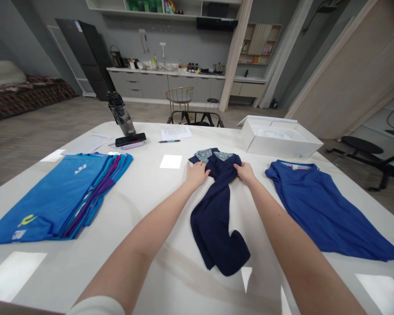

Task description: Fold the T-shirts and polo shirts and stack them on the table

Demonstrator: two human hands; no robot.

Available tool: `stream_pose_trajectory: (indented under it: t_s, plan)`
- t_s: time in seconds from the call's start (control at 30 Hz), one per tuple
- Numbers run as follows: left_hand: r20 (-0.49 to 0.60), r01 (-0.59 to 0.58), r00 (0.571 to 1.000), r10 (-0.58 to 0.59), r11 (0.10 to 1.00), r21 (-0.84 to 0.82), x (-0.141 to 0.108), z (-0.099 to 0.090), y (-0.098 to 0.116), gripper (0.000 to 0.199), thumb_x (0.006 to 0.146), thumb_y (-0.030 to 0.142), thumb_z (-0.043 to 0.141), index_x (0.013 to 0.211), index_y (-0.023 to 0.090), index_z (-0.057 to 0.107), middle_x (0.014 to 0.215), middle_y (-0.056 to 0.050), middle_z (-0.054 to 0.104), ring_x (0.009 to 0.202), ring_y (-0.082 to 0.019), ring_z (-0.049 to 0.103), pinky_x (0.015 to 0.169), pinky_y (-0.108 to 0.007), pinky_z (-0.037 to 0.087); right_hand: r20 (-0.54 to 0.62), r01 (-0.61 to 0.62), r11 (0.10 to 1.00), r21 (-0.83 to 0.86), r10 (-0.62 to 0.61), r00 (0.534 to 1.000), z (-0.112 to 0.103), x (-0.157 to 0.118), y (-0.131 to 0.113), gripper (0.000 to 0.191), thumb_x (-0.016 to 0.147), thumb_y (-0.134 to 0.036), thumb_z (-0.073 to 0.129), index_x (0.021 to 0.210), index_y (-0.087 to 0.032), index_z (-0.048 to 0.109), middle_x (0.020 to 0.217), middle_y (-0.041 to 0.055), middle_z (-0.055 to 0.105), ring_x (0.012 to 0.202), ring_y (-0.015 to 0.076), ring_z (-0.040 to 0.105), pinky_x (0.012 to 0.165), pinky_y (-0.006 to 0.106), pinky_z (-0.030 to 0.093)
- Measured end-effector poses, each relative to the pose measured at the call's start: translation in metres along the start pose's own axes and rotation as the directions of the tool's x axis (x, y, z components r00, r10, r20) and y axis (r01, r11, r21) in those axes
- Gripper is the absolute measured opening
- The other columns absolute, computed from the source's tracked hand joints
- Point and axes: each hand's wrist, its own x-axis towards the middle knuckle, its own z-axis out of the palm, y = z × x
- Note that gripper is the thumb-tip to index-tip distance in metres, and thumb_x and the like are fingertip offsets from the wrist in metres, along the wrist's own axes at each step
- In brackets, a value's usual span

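A crumpled navy shirt (213,223) lies bunched lengthwise in the middle of the white table (144,210), with a patterned grey-blue collar (213,154) at its far end. My left hand (197,174) presses on the shirt's left side just below the collar, gathering its edge. My right hand (245,173) grips the fabric at the right side of the collar. To the right lies a flat royal-blue shirt (325,210), and to the left stands a folded stack of bright blue shirts (55,197). Neither hand touches these.
An open white box (279,140) stands at the far right of the table. A water bottle (121,113) lies on a phone (130,139) at the far edge, near papers (176,132) and a pen (169,141). Chairs and a kitchen counter stand beyond.
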Motion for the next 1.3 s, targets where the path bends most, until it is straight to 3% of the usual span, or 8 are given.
stream_pose_trajectory:
  t_s: [0.33, 0.4, 0.5, 0.7, 0.9, 1.03, 1.17, 1.3]
  plan:
    - [0.055, 0.041, 0.997, -0.055, 0.972, 0.232, -0.002, -0.032, -0.027, 0.032, 0.089, 0.016, 0.050, 0.118, 0.021, 0.063, 0.129, -0.016, 0.068, 0.139, -0.035, 0.048, 0.120, -0.069, -0.011, -0.135, 0.034, 0.928, -0.372, -0.091, 0.987, -0.017, 0.003, -0.008, 0.047, 0.091, -0.029, 0.064, 0.136, -0.019, 0.056, 0.120, 0.0160, 0.068, 0.109, 0.0300, 0.065, 0.091, 0.040, 0.049]
    - [0.083, 0.055, 0.993, -0.079, 0.963, 0.265, -0.007, -0.041, -0.037, 0.038, 0.091, 0.021, 0.049, 0.127, 0.022, 0.060, 0.140, -0.016, 0.063, 0.144, -0.035, 0.042, 0.119, -0.069, -0.012, -0.119, 0.181, 0.894, -0.409, -0.249, 0.961, -0.004, -0.011, -0.028, 0.040, 0.095, -0.032, 0.057, 0.133, -0.020, 0.058, 0.124, 0.0155, 0.065, 0.109, 0.0286, 0.064, 0.092, 0.039, 0.049]
    - [0.135, 0.076, 0.982, -0.129, 0.936, 0.343, -0.016, -0.052, -0.048, 0.049, 0.094, 0.030, 0.045, 0.142, 0.023, 0.052, 0.157, -0.013, 0.049, 0.149, -0.035, 0.035, 0.119, -0.073, -0.011, 0.146, 0.439, 0.801, -0.407, -0.418, 0.897, 0.027, -0.035, -0.060, 0.039, 0.097, -0.048, 0.056, 0.124, -0.022, 0.066, 0.119, 0.0118, 0.067, 0.107, 0.0271, 0.065, 0.093, 0.037, 0.049]
    - [0.213, 0.118, 0.943, -0.256, 0.855, 0.505, -0.028, -0.075, -0.063, 0.061, 0.096, 0.038, 0.038, 0.154, 0.022, 0.043, 0.168, -0.008, 0.031, 0.155, -0.039, 0.022, 0.117, -0.077, -0.008, 0.246, 0.363, 0.773, -0.520, -0.272, 0.930, 0.091, -0.066, -0.100, 0.043, 0.094, -0.046, 0.060, 0.127, -0.019, 0.068, 0.132, 0.0170, 0.065, 0.119, 0.0361, 0.063, 0.094, 0.045, 0.051]
    - [0.175, 0.234, 0.885, -0.432, 0.737, 0.634, -0.033, -0.111, -0.092, 0.065, 0.098, 0.040, 0.033, 0.158, 0.018, 0.040, 0.170, -0.009, 0.023, 0.158, -0.039, 0.012, 0.119, -0.074, -0.012, 0.183, 0.332, 0.881, -0.336, -0.285, 0.941, 0.120, -0.071, -0.120, 0.041, 0.100, -0.042, 0.049, 0.131, -0.018, 0.063, 0.118, 0.0172, 0.072, 0.112, 0.0341, 0.067, 0.096, 0.045, 0.050]
    - [0.143, 0.284, 0.858, -0.493, 0.689, 0.667, -0.034, -0.127, -0.115, 0.065, 0.098, 0.038, 0.029, 0.160, 0.017, 0.037, 0.171, -0.009, 0.021, 0.158, -0.040, 0.012, 0.119, -0.074, -0.010, 0.016, 0.251, 0.947, -0.200, -0.253, 0.967, 0.100, -0.041, -0.104, 0.036, 0.099, -0.040, 0.050, 0.121, -0.016, 0.065, 0.118, 0.0177, 0.072, 0.110, 0.0314, 0.067, 0.096, 0.041, 0.051]
    - [0.133, 0.297, 0.859, -0.494, 0.693, 0.657, -0.033, -0.134, -0.130, 0.064, 0.098, 0.036, 0.031, 0.159, 0.019, 0.039, 0.170, -0.010, 0.023, 0.158, -0.040, 0.015, 0.118, -0.076, -0.009, -0.142, 0.122, 0.989, -0.087, -0.134, 0.981, 0.046, -0.001, -0.060, 0.025, 0.093, -0.036, 0.058, 0.106, -0.017, 0.067, 0.098, 0.0134, 0.073, 0.094, 0.0271, 0.068, 0.083, 0.037, 0.055]
    - [0.144, 0.300, 0.860, -0.490, 0.713, 0.634, -0.029, -0.138, -0.138, 0.063, 0.096, 0.031, 0.033, 0.158, 0.019, 0.041, 0.170, -0.011, 0.024, 0.158, -0.039, 0.016, 0.116, -0.078, -0.009, -0.106, -0.069, 0.998, 0.000, 0.068, 0.992, -0.003, 0.016, -0.019, 0.022, 0.093, -0.032, 0.056, 0.101, -0.014, 0.066, 0.072, 0.0061, 0.064, 0.064, 0.0211, 0.064, 0.059, 0.031, 0.052]
